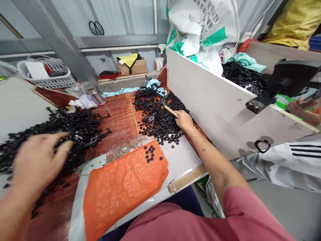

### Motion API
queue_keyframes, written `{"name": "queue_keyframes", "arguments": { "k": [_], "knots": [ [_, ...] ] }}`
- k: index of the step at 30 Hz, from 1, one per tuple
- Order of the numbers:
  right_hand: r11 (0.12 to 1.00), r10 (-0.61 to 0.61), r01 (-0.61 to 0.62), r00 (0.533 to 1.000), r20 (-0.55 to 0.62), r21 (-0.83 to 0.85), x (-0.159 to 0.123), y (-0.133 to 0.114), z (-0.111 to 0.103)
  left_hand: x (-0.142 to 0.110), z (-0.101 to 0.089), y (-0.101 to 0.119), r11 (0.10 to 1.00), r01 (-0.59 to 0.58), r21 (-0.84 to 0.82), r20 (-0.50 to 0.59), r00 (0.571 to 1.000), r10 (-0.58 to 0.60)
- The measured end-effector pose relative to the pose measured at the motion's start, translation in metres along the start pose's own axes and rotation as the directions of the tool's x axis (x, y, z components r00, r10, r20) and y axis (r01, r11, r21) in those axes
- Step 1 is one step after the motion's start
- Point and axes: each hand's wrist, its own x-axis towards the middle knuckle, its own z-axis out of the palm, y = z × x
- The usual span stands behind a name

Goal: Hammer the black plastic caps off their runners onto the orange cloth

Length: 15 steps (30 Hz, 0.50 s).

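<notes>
My right hand (185, 120) grips a pale wooden stick with a green end (171, 109); its tip reaches over a heap of small round black parts (163, 125). Some black, branched pieces lie among them. On the left, my left hand (41, 160) is blurred, with thumb and fingers apart, over a pile of black branched plastic pieces (82, 129). I see nothing held in it. Between the hands an orange cloth-like sheet (122, 190) lies along the table's front edge, with several small black round parts (149, 153) on it.
A grey-white partition (213, 97) runs along the right, with a black clamp-like mount (260, 100) on its edge. At the back are a white basket (47, 73), a metal-lidded jar (94, 93), a cardboard box (132, 67) and a mug (158, 63). Another person's hand (298, 106) shows at far right.
</notes>
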Motion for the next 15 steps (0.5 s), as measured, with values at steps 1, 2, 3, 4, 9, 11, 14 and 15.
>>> {"name": "queue_keyframes", "arguments": {
  "k": [1, 2, 3, 4, 9, 11, 14, 15],
  "knots": [
    [1.0, 0.0, 0.0, 1.0, 0.01, 0.0, 0.005, -0.001, 0.004, -0.011, 0.008, 0.016, 0.999, -0.037, -0.035, 0.012, 0.999, 0.038],
    [1.0, 0.002, -0.003, 1.0, 0.013, 0.003, 0.007, -0.002, 0.008, -0.022, 0.016, 0.032, 0.991, -0.075, -0.108, 0.03, 0.996, 0.079],
    [1.0, 0.008, -0.008, 1.0, 0.005, 0.01, 0.009, -0.001, 0.011, -0.032, 0.025, 0.048, 0.973, -0.114, -0.201, 0.063, 0.99, 0.129],
    [1.0, 0.015, -0.015, 1.0, -0.01, 0.023, 0.009, -0.001, 0.012, -0.041, 0.033, 0.061, 0.948, -0.156, -0.279, 0.088, 0.978, 0.187],
    [0.982, 0.07, -0.043, 0.987, -0.148, 0.183, 0.005, 0.01, 0.004, -0.068, 0.058, 0.108, 0.837, -0.223, -0.5, 0.16, 0.926, 0.342],
    [0.956, 0.115, -0.056, 0.975, -0.193, 0.287, 0.006, 0.015, -0.003, -0.069, 0.06, 0.123, 0.803, -0.221, -0.553, 0.172, 0.913, 0.37],
    [0.879, 0.191, -0.07, 0.958, -0.213, 0.472, 0.007, 0.019, -0.011, -0.068, 0.059, 0.147, 0.762, -0.214, -0.611, 0.181, 0.9, 0.397],
    [0.841, 0.212, -0.071, 0.955, -0.206, 0.537, 0.007, 0.019, -0.013, -0.068, 0.058, 0.154, 0.75, -0.21, -0.627, 0.184, 0.896, 0.405]
  ]
}}
